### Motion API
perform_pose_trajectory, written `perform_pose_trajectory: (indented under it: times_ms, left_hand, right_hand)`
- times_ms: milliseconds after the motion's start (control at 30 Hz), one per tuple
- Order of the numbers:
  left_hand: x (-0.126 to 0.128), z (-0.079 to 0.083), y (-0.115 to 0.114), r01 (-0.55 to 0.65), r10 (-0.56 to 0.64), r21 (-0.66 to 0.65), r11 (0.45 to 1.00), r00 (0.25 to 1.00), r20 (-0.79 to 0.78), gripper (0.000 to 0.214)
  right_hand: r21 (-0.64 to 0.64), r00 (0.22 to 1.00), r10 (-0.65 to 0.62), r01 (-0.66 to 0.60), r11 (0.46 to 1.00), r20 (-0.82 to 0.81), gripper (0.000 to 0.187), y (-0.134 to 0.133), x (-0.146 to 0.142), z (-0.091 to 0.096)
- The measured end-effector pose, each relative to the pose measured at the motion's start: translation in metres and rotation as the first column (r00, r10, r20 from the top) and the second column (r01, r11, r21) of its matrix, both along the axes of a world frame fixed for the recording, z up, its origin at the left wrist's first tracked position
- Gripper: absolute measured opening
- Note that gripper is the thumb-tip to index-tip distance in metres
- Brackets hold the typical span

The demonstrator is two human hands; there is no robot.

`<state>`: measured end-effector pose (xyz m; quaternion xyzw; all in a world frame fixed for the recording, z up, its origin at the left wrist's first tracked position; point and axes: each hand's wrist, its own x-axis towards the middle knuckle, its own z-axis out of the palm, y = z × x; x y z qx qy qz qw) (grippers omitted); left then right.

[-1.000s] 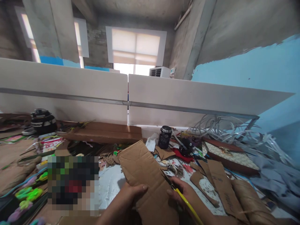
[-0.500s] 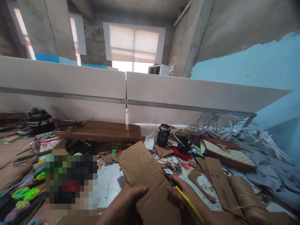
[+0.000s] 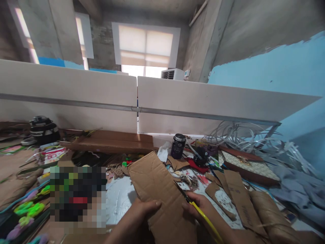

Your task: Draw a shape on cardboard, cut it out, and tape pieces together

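Note:
A bent, creased piece of brown cardboard point(image 3: 158, 186) is held up over the table in front of me. My left hand point(image 3: 142, 215) is closed on its left edge, thumb lying on the near face and the other fingers hidden behind. My right hand point(image 3: 200, 205) is closed around scissors with yellow handles point(image 3: 206, 220) and dark blades, at the cardboard's right edge. The blades point up and to the left along that edge; I cannot tell whether they are apart. Fingertips of the right hand also appear to touch the cardboard.
Cardboard strips point(image 3: 237, 196) and a roll of brown twine point(image 3: 269, 213) lie to the right. A dark jar point(image 3: 178, 146) stands behind the cardboard, near a patterned handbag point(image 3: 250, 166). Green and purple fuzzy pieces point(image 3: 29, 210) lie at left. White panels point(image 3: 203, 98) border the table's back.
The view has shifted very slightly. Both hands keep their hold on the cardboard and scissors, with almost no visible movement.

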<state>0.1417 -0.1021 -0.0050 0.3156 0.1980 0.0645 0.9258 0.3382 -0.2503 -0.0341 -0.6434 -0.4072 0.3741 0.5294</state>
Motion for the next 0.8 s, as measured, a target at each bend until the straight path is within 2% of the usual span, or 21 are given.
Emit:
perform_pose_trajectory:
  times_ms: [267,467,633,800]
  left_hand:
    - [0.009,-0.009,-0.002,-0.065,0.066,-0.017,0.998,0.993,0.097,0.070]
    - [0.011,-0.010,-0.003,-0.061,0.060,0.004,0.998,0.989,0.135,0.068]
    - [0.011,-0.015,0.001,-0.068,0.064,0.042,0.997,0.994,0.093,0.067]
    - [0.010,-0.012,0.000,-0.051,0.049,0.021,0.998,0.995,0.083,0.069]
  right_hand:
    - [-0.088,0.988,-0.068,0.081,0.993,0.141,0.068,-0.004,0.000,0.007]
    - [-0.065,0.996,-0.087,0.085,0.994,-0.018,0.062,-0.003,-0.005,0.003]
    - [0.013,0.995,-0.097,0.097,0.995,-0.007,0.061,-0.001,-0.001,-0.009]
    - [0.004,0.997,-0.067,0.067,0.998,0.023,0.061,-0.002,0.000,-0.006]
